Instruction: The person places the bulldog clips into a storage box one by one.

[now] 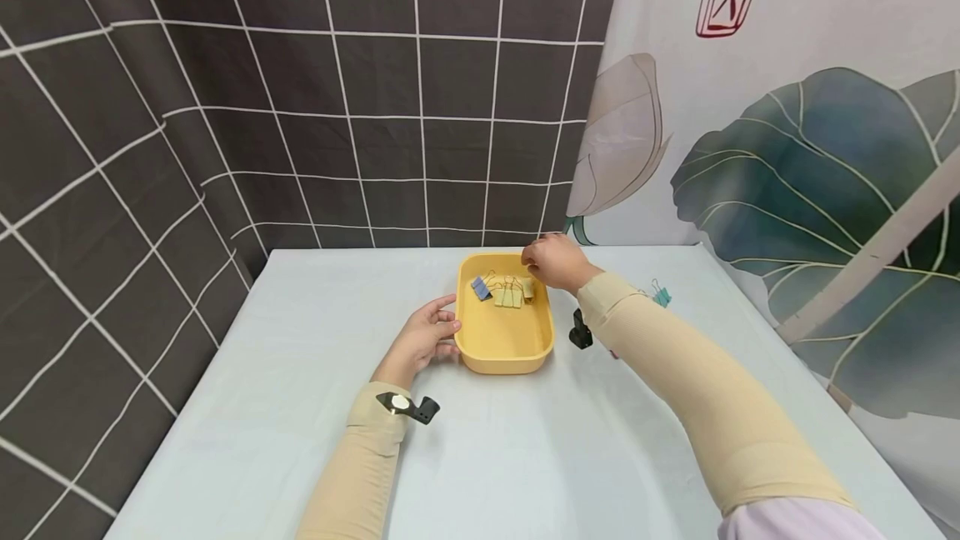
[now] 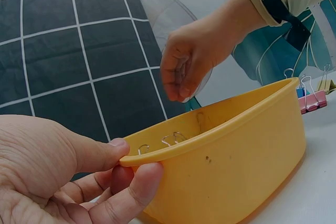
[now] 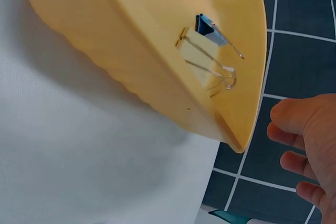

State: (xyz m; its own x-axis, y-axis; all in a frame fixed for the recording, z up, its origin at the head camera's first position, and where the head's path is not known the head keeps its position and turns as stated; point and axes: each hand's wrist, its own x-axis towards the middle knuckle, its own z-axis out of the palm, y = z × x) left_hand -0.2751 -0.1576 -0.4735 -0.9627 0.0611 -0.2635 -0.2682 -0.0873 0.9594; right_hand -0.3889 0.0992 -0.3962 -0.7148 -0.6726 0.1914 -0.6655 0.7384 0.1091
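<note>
A yellow plastic basin stands on the table, with a blue binder clip and several yellow binder clips at its far end. My left hand pinches its left rim; in the left wrist view the thumb lies on the rim with fingers underneath. Above the basin's far right corner is my right hand, its fingers loosely bent. Seen from the right wrist, those fingertips are apart from the basin wall and hold nothing. The far right corner's inside is partly hidden by this hand.
On the table right of the basin lies a teal binder clip, partly behind my right sleeve. The left wrist view shows a pink binder clip beyond the basin, with blue and yellow ones beside it. A dark gridded curtain hangs behind the table.
</note>
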